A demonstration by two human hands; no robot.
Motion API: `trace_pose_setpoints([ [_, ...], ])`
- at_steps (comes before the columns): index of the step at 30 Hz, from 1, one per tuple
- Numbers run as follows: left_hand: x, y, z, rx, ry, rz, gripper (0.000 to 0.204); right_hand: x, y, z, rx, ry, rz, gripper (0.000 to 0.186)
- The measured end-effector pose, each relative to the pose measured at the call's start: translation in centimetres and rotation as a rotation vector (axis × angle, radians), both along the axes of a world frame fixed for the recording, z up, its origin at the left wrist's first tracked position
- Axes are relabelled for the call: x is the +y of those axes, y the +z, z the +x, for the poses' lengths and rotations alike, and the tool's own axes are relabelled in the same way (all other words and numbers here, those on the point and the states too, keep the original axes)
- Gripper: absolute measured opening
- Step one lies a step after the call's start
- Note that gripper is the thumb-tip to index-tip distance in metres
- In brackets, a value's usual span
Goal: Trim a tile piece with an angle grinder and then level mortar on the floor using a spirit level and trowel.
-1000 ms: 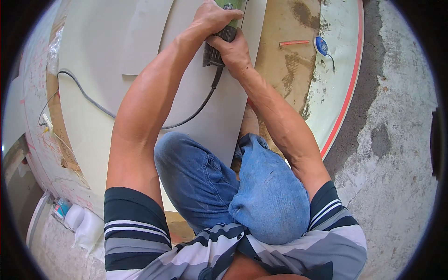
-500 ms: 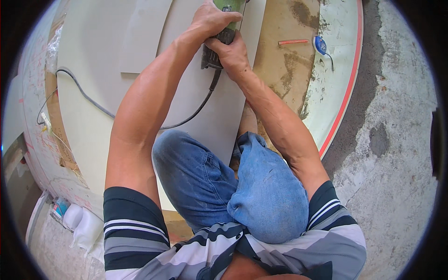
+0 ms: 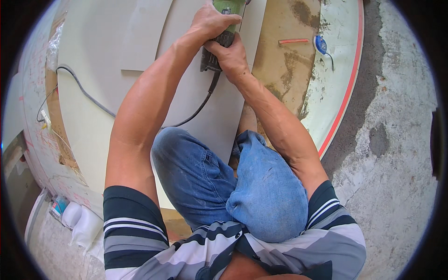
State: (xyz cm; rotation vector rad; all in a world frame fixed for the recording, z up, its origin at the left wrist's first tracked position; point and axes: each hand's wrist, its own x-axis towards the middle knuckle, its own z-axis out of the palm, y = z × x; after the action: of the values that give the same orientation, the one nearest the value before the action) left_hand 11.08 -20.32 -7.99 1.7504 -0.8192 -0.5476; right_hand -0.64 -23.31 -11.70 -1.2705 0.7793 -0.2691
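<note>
Both my hands are closed around a green and black corded angle grinder [image 3: 227,36] at the top edge of the view. My left hand [image 3: 212,21] wraps its green body from the left. Closer to me, my right hand [image 3: 229,52] grips the black rear end, where the power cord [image 3: 212,87] comes out. The grinder's front end is cut off by the upper edge, so its disc is hidden. Under it lies a large pale grey slab [image 3: 205,119], close to the slab's long right edge.
A smaller pale slab [image 3: 140,39] lies on the large one, left of my arms. To the right are brown cardboard [image 3: 275,60], a reddish stick [image 3: 294,41] and a blue tape measure [image 3: 320,45]. The cord crosses the slab leftward. White containers [image 3: 84,224] stand lower left.
The angle grinder and both hands have come very slightly nearer to me over the slab. Both grips look the same.
</note>
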Motion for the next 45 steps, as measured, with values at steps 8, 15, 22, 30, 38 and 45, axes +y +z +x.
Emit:
trace_pose_setpoints([
  [8, -0.9, 1.0, 0.2, 0.177, 0.062, 0.448, 0.049, 0.3, 0.8, -0.3, -0.039, 0.050, 0.036, 0.052],
  [15, -1.0, 1.2, -0.5, 0.248, 0.135, 0.482, 0.048, 0.5, 0.2, -0.7, 0.033, 0.009, -0.013, 0.054],
  [22, -0.2, 0.7, -0.5, 0.248, 0.092, 0.498, 0.048, 1.1, 0.3, -1.0, -0.023, 0.007, 0.026, 0.050],
  [30, 0.0, 1.0, -1.1, 0.210, 0.117, 0.492, 0.052, 1.5, -0.1, -1.4, -0.003, -0.003, -0.014, 0.047],
  [38, 0.5, 0.7, -1.2, 0.230, 0.065, 0.419, 0.051, 1.8, -0.4, -1.6, -0.035, 0.006, 0.014, 0.047],
  [45, 0.7, 1.2, -1.8, 0.232, 0.107, 0.488, 0.051, 2.0, 0.1, -2.1, -0.015, 0.018, 0.007, 0.052],
])
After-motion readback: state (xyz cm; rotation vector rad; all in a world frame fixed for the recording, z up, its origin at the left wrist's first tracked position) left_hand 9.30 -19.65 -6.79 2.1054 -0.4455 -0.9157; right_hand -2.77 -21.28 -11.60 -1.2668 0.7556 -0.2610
